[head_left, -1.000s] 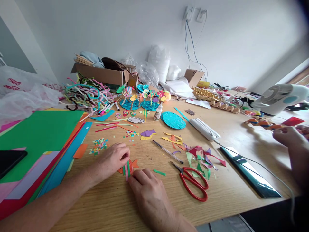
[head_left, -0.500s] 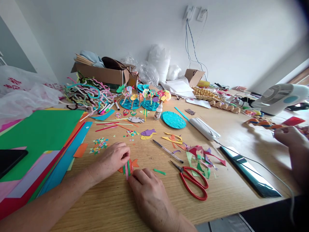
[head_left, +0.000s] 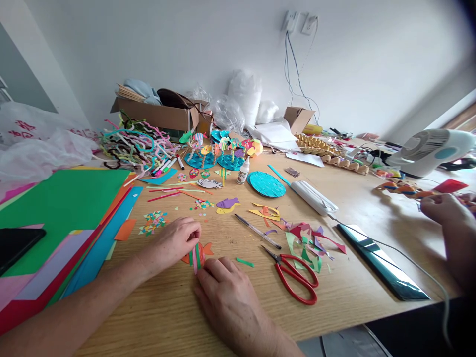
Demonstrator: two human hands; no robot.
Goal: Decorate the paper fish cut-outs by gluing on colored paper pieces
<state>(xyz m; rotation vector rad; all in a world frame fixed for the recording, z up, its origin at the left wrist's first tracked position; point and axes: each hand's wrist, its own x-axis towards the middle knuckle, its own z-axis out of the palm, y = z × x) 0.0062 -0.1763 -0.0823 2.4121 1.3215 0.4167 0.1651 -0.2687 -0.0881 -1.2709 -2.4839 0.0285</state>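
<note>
An orange-red paper fish (head_left: 202, 253) lies flat on the table, its tail pointing right. Green and pink paper strips (head_left: 195, 259) run across its body. My left hand (head_left: 180, 240) is closed, thumb and fingers pinched at the fish's upper edge where the strips end. From below, my right hand (head_left: 230, 297) holds the lower edge with curled fingers, close to the pink strip's end. The fingertips of both hands are partly hidden. To the right lie a loose green strip (head_left: 245, 262) and red-handled scissors (head_left: 295, 275).
Coloured paper sheets (head_left: 63, 203) and a dark phone (head_left: 18, 248) are at left. A pen (head_left: 257, 231), paper scraps (head_left: 308, 243), glue bottle (head_left: 243, 172) and blue discs (head_left: 267, 184) lie beyond. Another person's hand (head_left: 442, 208) holds a braided strip at far right.
Both hands stay at the fish with almost no movement. The whole view has shifted very slightly.
</note>
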